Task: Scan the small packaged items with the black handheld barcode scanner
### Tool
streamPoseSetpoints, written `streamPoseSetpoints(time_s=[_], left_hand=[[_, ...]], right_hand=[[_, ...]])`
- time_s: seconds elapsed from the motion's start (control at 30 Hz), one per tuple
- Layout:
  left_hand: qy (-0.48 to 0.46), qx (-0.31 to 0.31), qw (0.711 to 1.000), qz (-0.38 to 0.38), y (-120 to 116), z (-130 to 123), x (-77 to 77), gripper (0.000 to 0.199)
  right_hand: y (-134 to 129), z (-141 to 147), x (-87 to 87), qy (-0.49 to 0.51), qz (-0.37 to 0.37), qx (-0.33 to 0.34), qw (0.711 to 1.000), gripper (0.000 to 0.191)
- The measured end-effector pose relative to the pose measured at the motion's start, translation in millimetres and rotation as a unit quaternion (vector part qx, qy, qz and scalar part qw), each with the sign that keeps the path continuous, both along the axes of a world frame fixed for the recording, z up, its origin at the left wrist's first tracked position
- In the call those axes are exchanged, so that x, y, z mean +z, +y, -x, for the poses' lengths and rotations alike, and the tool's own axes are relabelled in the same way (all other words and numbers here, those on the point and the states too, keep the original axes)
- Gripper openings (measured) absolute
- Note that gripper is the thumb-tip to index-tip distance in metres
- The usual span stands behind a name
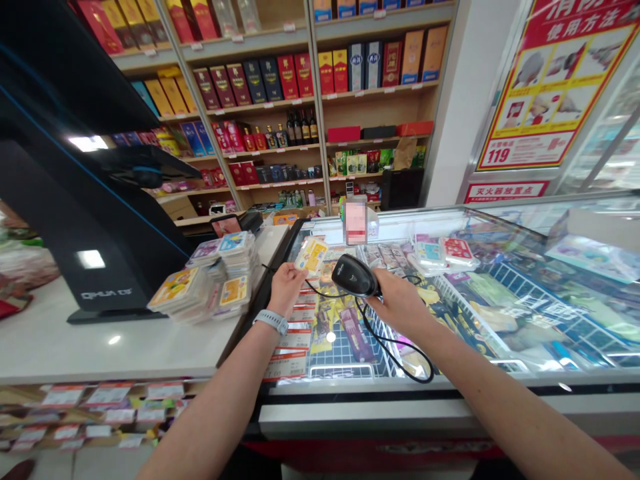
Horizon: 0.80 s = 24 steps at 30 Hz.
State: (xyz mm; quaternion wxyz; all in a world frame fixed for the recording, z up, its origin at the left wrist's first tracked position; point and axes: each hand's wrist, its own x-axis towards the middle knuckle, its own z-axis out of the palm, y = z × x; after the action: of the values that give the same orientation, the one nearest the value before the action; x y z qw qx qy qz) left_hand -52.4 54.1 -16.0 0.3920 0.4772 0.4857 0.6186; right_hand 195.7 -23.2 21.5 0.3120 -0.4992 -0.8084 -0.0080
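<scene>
My left hand [287,288], with a grey watch on its wrist, pinches a small flat pack with a yellow label [313,256] by its lower left corner. My right hand [403,300] grips a black handheld scanner [354,275], whose head faces left toward the pack. The scanner's black cable [395,357] loops over the glass top of the freezer [320,393]. Stacks of similar flat packs [233,260] stand on the white counter [120,350] to the left. More packs with blue and red labels [456,253] lie on the glass beyond my right hand.
A large black register [100,220] stands on the counter at the left. Price tags [293,343] line the freezer's left edge, and wire baskets of frozen goods show beneath the glass. Shelves of boxes and bottles [300,127] rise behind; a red poster [555,87] hangs at the right.
</scene>
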Motion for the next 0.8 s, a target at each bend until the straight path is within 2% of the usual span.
streamPoseSetpoints(time_s=[0.27, 0.57, 0.8], left_hand=[[0.0, -0.013, 1.0, -0.011, 15.3, -1.2, -12.2, 0.037], [-0.019, -0.043, 0.999, -0.022, 15.9, -10.3, -18.2, 0.039], [-0.037, -0.036, 0.999, 0.004, 12.2, -10.5, -11.6, 0.039]], right_hand=[[1.8, -0.6, 3.6, -0.012, -0.016, -0.023, 1.0, 0.023], [3.1, -0.9, 0.5, -0.018, -0.005, -0.036, 0.999, 0.023], [5.1, -1.9, -1.4, -0.004, -0.012, -0.028, 1.0, 0.023]])
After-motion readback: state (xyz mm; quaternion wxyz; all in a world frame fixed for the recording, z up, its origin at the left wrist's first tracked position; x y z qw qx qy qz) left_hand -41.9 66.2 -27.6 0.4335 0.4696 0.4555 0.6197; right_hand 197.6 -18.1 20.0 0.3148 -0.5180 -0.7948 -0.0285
